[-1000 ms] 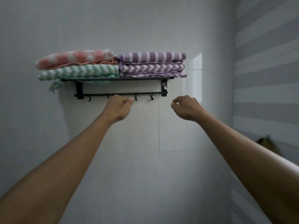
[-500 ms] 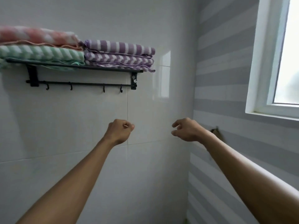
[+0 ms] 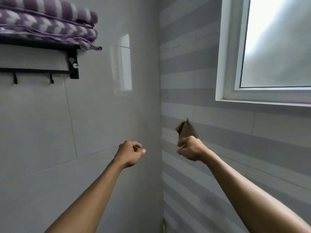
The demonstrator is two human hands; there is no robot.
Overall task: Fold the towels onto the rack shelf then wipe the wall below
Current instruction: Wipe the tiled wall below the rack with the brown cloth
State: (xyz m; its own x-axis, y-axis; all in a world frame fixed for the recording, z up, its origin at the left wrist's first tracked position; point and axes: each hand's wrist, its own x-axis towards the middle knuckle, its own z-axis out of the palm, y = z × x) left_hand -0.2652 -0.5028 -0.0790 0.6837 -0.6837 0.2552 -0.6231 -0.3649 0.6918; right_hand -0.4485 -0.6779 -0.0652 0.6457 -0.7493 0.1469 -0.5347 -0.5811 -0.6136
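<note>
Left hand: the left hand (image 3: 129,153) is raised in front of the glossy pale tiled wall (image 3: 94,115), fingers curled into a loose fist with nothing in it, thumb tip poking forward.
Right hand: the right hand (image 3: 191,149) is up near the room corner, fingers curled inward; whether they touch or pinch anything cannot be told. It sits just below and in front of the brown cloth.
Cloth: a small brown cloth (image 3: 185,131) hangs from a small hook (image 3: 187,120) on the grey-and-white striped tiled side wall (image 3: 218,132), its lower part hidden behind the right hand.
Towels: two folded purple-and-white striped towels (image 3: 50,22) lie stacked on the black metal wall rack shelf (image 3: 37,43) at the upper left, one on top of the other, a corner drooping over the shelf's right end.
Rack: a black bar with two small hooks (image 3: 33,71) runs beneath the shelf, fixed to the pale wall.
Window: a white-framed frosted window (image 3: 276,47) is set in the striped wall, above the right arm.
</note>
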